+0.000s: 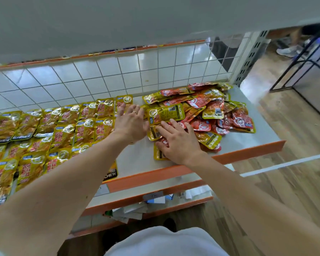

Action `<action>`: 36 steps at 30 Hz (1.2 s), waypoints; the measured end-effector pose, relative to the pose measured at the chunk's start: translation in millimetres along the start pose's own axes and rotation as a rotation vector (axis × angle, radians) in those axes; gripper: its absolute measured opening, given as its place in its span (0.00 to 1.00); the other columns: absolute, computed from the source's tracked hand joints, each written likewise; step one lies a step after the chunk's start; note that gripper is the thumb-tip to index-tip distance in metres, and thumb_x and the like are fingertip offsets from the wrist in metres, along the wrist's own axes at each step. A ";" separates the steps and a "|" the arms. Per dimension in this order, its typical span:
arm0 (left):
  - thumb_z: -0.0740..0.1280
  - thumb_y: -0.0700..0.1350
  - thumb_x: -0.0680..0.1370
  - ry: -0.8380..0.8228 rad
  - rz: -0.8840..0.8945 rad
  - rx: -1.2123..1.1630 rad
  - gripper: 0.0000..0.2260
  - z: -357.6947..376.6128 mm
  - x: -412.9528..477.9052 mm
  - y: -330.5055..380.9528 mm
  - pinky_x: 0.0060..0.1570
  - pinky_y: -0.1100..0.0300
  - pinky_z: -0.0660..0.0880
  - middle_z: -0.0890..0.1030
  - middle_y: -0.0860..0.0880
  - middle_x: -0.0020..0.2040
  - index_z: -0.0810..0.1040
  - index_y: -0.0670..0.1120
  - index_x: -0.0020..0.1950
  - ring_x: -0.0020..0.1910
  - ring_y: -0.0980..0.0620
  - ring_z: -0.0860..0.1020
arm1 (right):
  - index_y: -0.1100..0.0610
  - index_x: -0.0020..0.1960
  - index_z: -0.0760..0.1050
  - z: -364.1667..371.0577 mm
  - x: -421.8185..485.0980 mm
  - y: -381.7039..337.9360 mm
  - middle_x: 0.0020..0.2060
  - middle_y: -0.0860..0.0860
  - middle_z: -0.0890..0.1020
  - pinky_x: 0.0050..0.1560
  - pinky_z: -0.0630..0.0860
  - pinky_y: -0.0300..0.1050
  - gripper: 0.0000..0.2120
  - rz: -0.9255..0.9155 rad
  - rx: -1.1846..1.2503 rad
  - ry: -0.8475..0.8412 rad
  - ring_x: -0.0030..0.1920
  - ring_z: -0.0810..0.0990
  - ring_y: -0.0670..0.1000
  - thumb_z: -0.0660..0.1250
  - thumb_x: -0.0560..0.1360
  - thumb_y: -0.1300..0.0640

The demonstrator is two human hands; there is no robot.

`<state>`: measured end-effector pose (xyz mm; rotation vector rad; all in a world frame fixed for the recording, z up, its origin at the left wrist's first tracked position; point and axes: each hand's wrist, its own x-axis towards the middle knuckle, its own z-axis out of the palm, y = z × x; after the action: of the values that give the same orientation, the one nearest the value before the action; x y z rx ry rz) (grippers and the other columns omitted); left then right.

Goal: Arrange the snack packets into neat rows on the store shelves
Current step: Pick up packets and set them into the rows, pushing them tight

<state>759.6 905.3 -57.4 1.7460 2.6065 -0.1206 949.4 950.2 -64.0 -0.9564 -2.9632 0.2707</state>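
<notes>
Yellow snack packets (63, 130) lie in several overlapping rows across the left half of the grey shelf (135, 156). A loose heap of red and yellow packets (211, 111) covers the right half. My left hand (130, 122) reaches over the gap between rows and heap, fingers straight and spread, a ring on one finger. My right hand (179, 140) lies flat with spread fingers on yellow packets (155, 133) at the heap's near left edge. One yellow packet (165, 113) lies back side up just beyond both hands.
A white wire grid (118, 76) backs the shelf, and an orange lip (174, 171) runs along its front. Lower shelves (146, 202) hold papers and small boxes. Wood floor (294, 154) lies to the right, with a black metal frame (294, 71) and someone's shoes (286, 50) farther off.
</notes>
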 end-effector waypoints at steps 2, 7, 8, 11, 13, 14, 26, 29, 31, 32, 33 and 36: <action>0.58 0.56 0.81 0.050 0.033 -0.057 0.26 -0.5 2.7 3.9 0.78 0.47 0.41 0.69 0.45 0.76 0.66 0.44 0.76 0.78 0.47 0.60 | 0.42 0.79 0.57 1.9 -6.0 7.1 0.80 0.43 0.56 0.76 0.47 0.61 0.27 -0.001 0.001 0.013 0.80 0.49 0.50 0.52 0.82 0.37; 0.65 0.49 0.80 0.178 0.187 -0.127 0.14 -0.4 0.1 23.4 0.78 0.50 0.49 0.82 0.46 0.61 0.78 0.46 0.63 0.63 0.44 0.78 | 0.45 0.74 0.68 11.2 -18.6 17.4 0.76 0.46 0.68 0.75 0.54 0.65 0.25 0.011 0.061 0.141 0.78 0.59 0.54 0.56 0.80 0.39; 0.65 0.48 0.80 0.185 0.181 -0.146 0.13 -0.3 -1.1 27.3 0.76 0.50 0.55 0.82 0.45 0.59 0.78 0.46 0.63 0.60 0.43 0.79 | 0.47 0.72 0.71 13.2 -20.5 18.8 0.74 0.47 0.71 0.74 0.56 0.66 0.24 0.011 0.074 0.173 0.77 0.63 0.55 0.57 0.79 0.39; 0.66 0.48 0.79 0.213 0.161 -0.188 0.13 1.9 -4.4 30.6 0.64 0.50 0.68 0.82 0.44 0.56 0.79 0.44 0.61 0.55 0.40 0.79 | 0.50 0.69 0.76 16.8 -23.0 22.6 0.69 0.47 0.77 0.72 0.59 0.66 0.24 0.003 0.122 0.234 0.73 0.68 0.55 0.61 0.76 0.41; 0.66 0.47 0.78 0.214 0.170 -0.216 0.14 4.5 -5.7 25.5 0.65 0.49 0.67 0.82 0.44 0.57 0.79 0.44 0.61 0.55 0.39 0.79 | 0.51 0.68 0.76 17.2 -23.5 23.1 0.68 0.47 0.78 0.72 0.58 0.65 0.24 -0.003 0.146 0.260 0.72 0.70 0.54 0.62 0.76 0.41; 0.66 0.47 0.77 0.204 0.174 -0.214 0.16 6.0 -6.5 22.9 0.69 0.49 0.64 0.81 0.45 0.59 0.78 0.45 0.63 0.57 0.40 0.78 | 0.51 0.68 0.76 17.4 -23.5 23.2 0.68 0.47 0.77 0.72 0.58 0.65 0.25 -0.005 0.154 0.263 0.72 0.69 0.54 0.62 0.76 0.41; 0.66 0.43 0.75 0.171 0.436 0.049 0.10 -3.9 -1.8 5.1 0.57 0.49 0.74 0.81 0.43 0.37 0.78 0.39 0.52 0.35 0.40 0.80 | 0.55 0.53 0.81 14.5 -17.0 2.7 0.54 0.50 0.81 0.63 0.64 0.66 0.17 0.000 -0.012 0.310 0.61 0.75 0.56 0.60 0.70 0.50; 0.65 0.36 0.75 0.171 0.535 0.174 0.03 -4.0 0.9 -6.9 0.43 0.52 0.75 0.81 0.44 0.37 0.78 0.40 0.47 0.29 0.42 0.78 | 0.54 0.46 0.80 13.4 -15.3 0.4 0.45 0.49 0.82 0.62 0.63 0.61 0.17 -0.031 -0.113 0.337 0.55 0.76 0.55 0.54 0.71 0.50; 0.57 0.36 0.77 0.169 0.560 0.172 0.09 -2.0 -0.3 -14.4 0.44 0.52 0.73 0.81 0.44 0.39 0.77 0.40 0.48 0.32 0.41 0.78 | 0.53 0.43 0.79 12.9 -13.2 0.0 0.42 0.49 0.81 0.61 0.64 0.60 0.13 -0.046 -0.150 0.341 0.52 0.77 0.55 0.57 0.72 0.51; 0.52 0.40 0.78 0.170 0.557 0.141 0.14 -1.2 -3.3 -15.1 0.46 0.51 0.73 0.80 0.43 0.41 0.77 0.40 0.49 0.35 0.40 0.79 | 0.54 0.43 0.79 12.5 -12.1 -0.3 0.42 0.50 0.81 0.60 0.66 0.60 0.10 -0.050 -0.165 0.332 0.51 0.78 0.56 0.61 0.71 0.52; 0.48 0.46 0.79 0.178 0.533 0.101 0.19 -0.4 -8.5 -13.9 0.49 0.49 0.73 0.81 0.42 0.43 0.77 0.40 0.50 0.38 0.39 0.80 | 0.54 0.43 0.78 12.1 -10.7 -1.0 0.42 0.51 0.80 0.58 0.68 0.59 0.07 -0.049 -0.181 0.318 0.51 0.78 0.57 0.65 0.70 0.52; 0.54 0.59 0.76 0.181 0.413 -0.036 0.24 4.5 -20.6 -6.0 0.63 0.46 0.68 0.81 0.46 0.54 0.80 0.44 0.56 0.51 0.43 0.81 | 0.55 0.44 0.78 8.5 -7.1 -6.1 0.43 0.53 0.80 0.53 0.71 0.57 0.11 0.002 -0.195 0.269 0.49 0.78 0.58 0.72 0.64 0.54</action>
<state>761.8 883.7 -60.6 2.3307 2.2676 0.0897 951.0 939.8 -71.1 -0.9285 -2.7764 -0.1395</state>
